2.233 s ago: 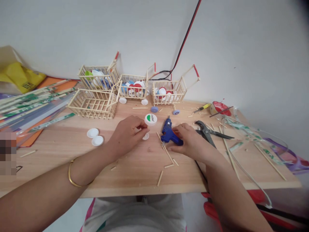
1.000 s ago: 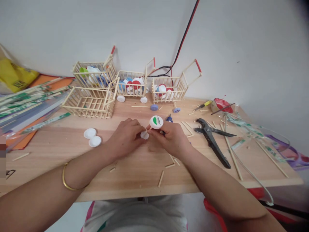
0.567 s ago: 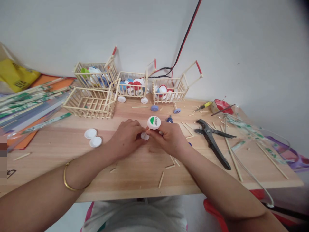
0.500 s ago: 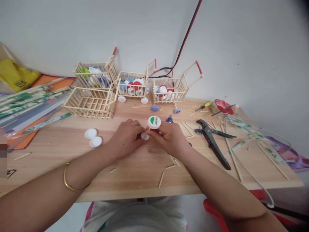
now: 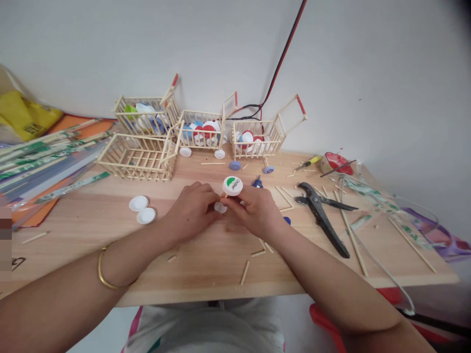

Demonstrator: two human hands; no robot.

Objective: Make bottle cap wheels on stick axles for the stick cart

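Note:
My left hand (image 5: pixel 191 211) and my right hand (image 5: pixel 257 210) meet at the middle of the wooden table (image 5: pixel 206 245). Together they pinch a short stick with a bottle cap at each end. The upper white cap with a green mark (image 5: pixel 232 186) stands up by my right fingers. The lower small white cap (image 5: pixel 221 207) sits between both hands' fingertips. The blue glue gun (image 5: pixel 257 183) lies mostly hidden behind my right hand.
Three stick-built carts (image 5: pixel 257 137) holding caps and an empty stick crate (image 5: pixel 138 158) stand at the back. Two white caps (image 5: pixel 143 210) lie left. Black cutters (image 5: pixel 322 215) lie right, with skewers, a screwdriver and a red tape roll (image 5: pixel 336 163). Stick offcuts litter the front.
My right hand let go of the glue gun, moved left and took the green-marked cap end. Since then both hands hold the piece almost still.

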